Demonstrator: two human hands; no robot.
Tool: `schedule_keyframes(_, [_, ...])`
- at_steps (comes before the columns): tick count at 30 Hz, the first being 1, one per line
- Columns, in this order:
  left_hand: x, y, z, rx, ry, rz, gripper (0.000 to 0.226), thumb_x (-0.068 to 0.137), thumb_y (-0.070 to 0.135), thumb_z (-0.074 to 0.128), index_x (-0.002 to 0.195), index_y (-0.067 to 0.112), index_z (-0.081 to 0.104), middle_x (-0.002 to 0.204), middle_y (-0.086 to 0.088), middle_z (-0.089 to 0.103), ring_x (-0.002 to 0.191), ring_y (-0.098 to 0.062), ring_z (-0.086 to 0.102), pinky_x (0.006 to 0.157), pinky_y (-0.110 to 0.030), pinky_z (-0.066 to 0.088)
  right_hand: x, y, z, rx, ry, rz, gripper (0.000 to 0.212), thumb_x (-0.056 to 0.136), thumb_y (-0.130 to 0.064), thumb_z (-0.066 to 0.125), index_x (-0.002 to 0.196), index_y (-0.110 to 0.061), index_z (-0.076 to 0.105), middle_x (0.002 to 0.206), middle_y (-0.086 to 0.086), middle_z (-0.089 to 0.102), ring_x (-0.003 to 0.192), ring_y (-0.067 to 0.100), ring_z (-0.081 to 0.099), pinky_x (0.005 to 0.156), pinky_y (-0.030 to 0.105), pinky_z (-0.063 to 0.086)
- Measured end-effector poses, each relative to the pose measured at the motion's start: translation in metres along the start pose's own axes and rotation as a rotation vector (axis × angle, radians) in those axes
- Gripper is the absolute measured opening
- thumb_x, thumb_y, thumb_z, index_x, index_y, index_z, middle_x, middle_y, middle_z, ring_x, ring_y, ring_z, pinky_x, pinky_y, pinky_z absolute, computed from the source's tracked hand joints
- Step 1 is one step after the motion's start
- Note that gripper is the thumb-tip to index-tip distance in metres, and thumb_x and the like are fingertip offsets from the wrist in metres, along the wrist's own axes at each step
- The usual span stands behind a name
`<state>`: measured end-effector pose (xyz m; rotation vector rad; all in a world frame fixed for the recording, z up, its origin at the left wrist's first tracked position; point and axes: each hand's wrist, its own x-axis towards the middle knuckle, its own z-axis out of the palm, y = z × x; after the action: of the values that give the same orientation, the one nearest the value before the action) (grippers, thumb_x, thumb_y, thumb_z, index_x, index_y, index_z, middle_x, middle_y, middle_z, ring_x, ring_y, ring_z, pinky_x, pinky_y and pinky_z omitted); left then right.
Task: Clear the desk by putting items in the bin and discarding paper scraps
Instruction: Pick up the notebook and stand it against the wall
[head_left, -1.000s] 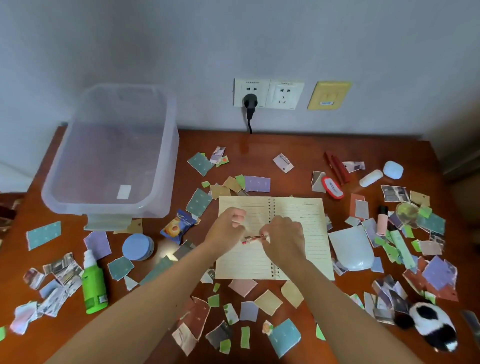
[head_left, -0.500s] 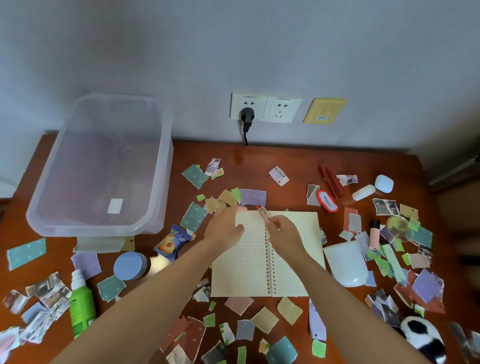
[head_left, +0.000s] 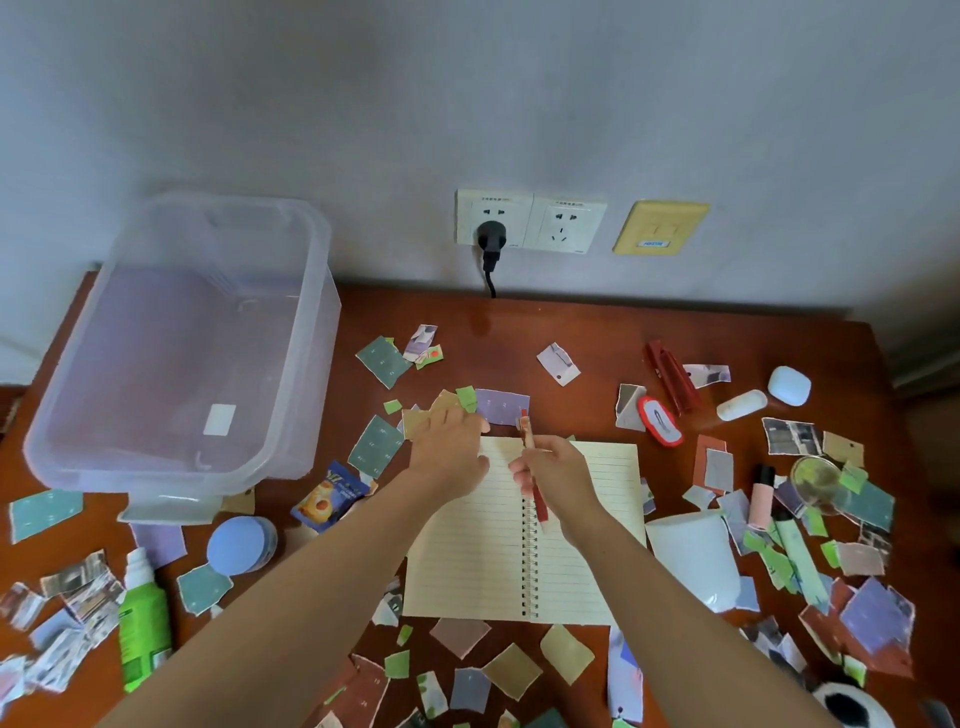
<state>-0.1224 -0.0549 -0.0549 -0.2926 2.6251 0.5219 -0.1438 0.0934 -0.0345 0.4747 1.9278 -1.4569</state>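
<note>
An open spiral notebook (head_left: 467, 561) lies in the middle of the wooden desk (head_left: 597, 332). My right hand (head_left: 558, 470) is closed around a red pen (head_left: 529, 441) held upright over the notebook's spine. My left hand (head_left: 452, 447) rests flat, fingers spread, on the notebook's upper left corner and the paper scraps (head_left: 498, 405) beyond it. A clear plastic bin (head_left: 182, 338) stands at the back left, holding only a white label. Torn paper scraps cover much of the desk.
Around the notebook lie a green bottle (head_left: 143, 629), a blue round tin (head_left: 241, 545), a snack packet (head_left: 327, 499), a white lid (head_left: 693, 556), a red stapler (head_left: 670, 376), highlighters (head_left: 761, 496) and a panda toy (head_left: 852, 706). A black plug (head_left: 490, 241) sits in the wall socket.
My right hand has turned the pen from lying crosswise between both hands to upright. My left hand let go of it and moved up to the notebook's top left corner.
</note>
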Motion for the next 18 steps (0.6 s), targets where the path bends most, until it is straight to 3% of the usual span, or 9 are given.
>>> schedule_keyframes(9, [0.006,0.010,0.000,0.047,-0.048,-0.078,0.034,0.086,0.031,0.050,0.119,0.022,0.057,0.127,-0.007,0.048,0.124,-0.028,0.038,0.104,-0.042,0.028,0.004,0.009,-0.006,-0.002,-0.024,0.004,0.020,0.089,-0.004,0.049,0.103,-0.010,0.062,0.087,0.011,0.071,0.067,0.015,0.057,0.074,0.035,0.052])
schedule_keyframes(13, [0.004,0.007,-0.012,-0.021,-0.019,-0.030,0.027,0.085,0.023,0.047,0.101,0.027,0.067,0.109,0.002,0.059,0.109,-0.020,0.049,0.088,-0.038,0.030,0.004,0.006,-0.009,0.052,-0.037,0.034,0.016,0.094,-0.010,0.052,0.104,-0.006,0.065,0.079,0.007,0.067,0.064,0.017,0.053,0.062,0.030,0.048])
schedule_keyframes(15, [0.001,0.005,-0.018,-0.039,-0.007,-0.022,0.029,0.084,0.020,0.045,0.095,0.028,0.070,0.097,0.008,0.064,0.095,-0.017,0.055,0.091,-0.039,0.032,0.004,0.001,-0.008,0.116,-0.041,0.041,0.014,0.095,-0.012,0.057,0.101,-0.004,0.066,0.077,0.008,0.065,0.063,0.018,0.055,0.059,0.031,0.053])
schedule_keyframes(18, [-0.002,0.000,-0.025,-0.050,0.008,0.002,0.028,0.087,0.021,0.046,0.093,0.032,0.071,0.095,0.013,0.068,0.086,-0.013,0.060,0.099,-0.044,0.038,0.005,-0.007,-0.004,0.134,-0.029,0.017,0.008,0.090,-0.011,0.067,0.096,-0.011,0.071,0.085,0.005,0.068,0.073,0.016,0.061,0.078,0.041,0.060])
